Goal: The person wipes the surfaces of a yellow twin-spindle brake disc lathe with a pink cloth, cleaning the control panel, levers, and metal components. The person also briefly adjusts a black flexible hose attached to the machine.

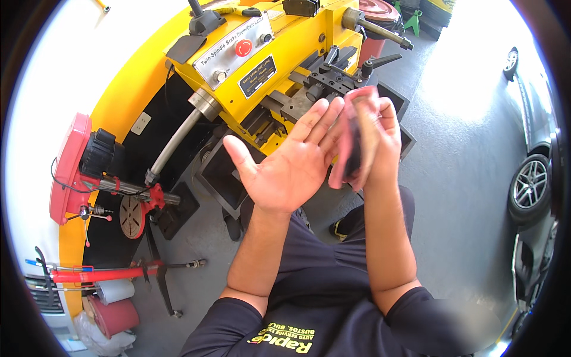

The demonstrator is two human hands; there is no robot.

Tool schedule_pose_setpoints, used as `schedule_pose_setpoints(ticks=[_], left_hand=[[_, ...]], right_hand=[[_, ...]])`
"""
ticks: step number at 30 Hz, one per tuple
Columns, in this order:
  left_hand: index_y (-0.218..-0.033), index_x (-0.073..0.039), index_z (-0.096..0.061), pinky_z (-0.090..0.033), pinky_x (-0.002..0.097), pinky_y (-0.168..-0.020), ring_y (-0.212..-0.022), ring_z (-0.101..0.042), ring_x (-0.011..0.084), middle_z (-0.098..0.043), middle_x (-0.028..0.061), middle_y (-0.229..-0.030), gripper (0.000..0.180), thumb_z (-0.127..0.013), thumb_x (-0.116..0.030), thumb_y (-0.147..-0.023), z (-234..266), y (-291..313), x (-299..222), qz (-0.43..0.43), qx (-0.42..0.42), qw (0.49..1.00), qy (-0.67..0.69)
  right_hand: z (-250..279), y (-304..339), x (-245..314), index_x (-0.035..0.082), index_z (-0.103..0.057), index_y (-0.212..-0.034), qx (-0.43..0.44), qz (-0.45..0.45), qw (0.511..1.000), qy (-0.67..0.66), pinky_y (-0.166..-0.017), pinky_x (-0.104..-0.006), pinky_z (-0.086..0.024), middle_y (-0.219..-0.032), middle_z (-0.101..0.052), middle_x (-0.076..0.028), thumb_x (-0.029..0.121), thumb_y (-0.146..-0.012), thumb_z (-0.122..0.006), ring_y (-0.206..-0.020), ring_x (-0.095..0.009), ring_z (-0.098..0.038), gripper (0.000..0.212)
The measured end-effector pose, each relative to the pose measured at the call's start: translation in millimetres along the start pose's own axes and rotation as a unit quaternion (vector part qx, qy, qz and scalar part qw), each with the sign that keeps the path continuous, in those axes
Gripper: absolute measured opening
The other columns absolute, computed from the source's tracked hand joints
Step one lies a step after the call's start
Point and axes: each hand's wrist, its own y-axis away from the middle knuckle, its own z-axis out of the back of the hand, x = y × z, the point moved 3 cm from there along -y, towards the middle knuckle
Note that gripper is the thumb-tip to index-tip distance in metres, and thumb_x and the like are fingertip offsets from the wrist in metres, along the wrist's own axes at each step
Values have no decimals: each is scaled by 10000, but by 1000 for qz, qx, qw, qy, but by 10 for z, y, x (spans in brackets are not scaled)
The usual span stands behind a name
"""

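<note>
My left hand [284,175] is turned palm up with its thumb spread and its fingers stretched toward the yellow brake lathe [285,47]. Nothing lies in its palm. Beside its fingertips, my right hand [385,140] grips a folded pinkish-red rag [342,166] that also shows dark and tan parts. The rag is blurred by motion, and it hides some of the left hand's outer fingers. Whether it touches them I cannot tell. Behind both hands are the lathe's dark metal slide [303,104] and a black clamp lever [380,61].
On the lathe's panel is a red stop button [242,47]; a steel spindle [178,140] juts from its left side. A red drill press [71,169] stands left, above a red stand [113,273]. A reddish bin [113,315] sits lower left. Cars [532,178] are parked at right.
</note>
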Motion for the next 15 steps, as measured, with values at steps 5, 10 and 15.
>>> schedule_pose_setpoints(ticks=[5, 10, 15], left_hand=[[-1716, 32, 25, -68, 424, -1335, -1673, -92, 309, -43, 195, -1802, 1503, -403, -1059, -776, -45, 52, 217, -25, 34, 940, -339], [-1702, 72, 17, -44, 495, -1327, -1675, -18, 416, 22, 277, -1798, 1490, -615, -929, -796, 124, 27, 59, -22, 155, 791, -592], [-1704, 56, 3, -76, 577, -1314, -1664, -22, 479, -11, 335, -1775, 1559, -818, -822, -711, 120, 1, -121, -86, 128, 600, -785]], right_hand=[[-152, 115, 7, 46, -576, -891, -35, 275, 903, 329, -674, -313, -452, -789, -539, -38, 161, -968, -805, -731, -123, -511, 267], [149, -379, -29, 111, -620, -1078, -44, -37, 995, -87, -724, -261, -501, -913, -666, -9, 245, -1028, -767, -772, -109, -595, 205], [289, -245, -136, 120, -589, -1123, 87, -109, 982, -124, -593, -295, -412, -837, -575, -34, 257, -1096, -643, -713, -155, -539, 149]])
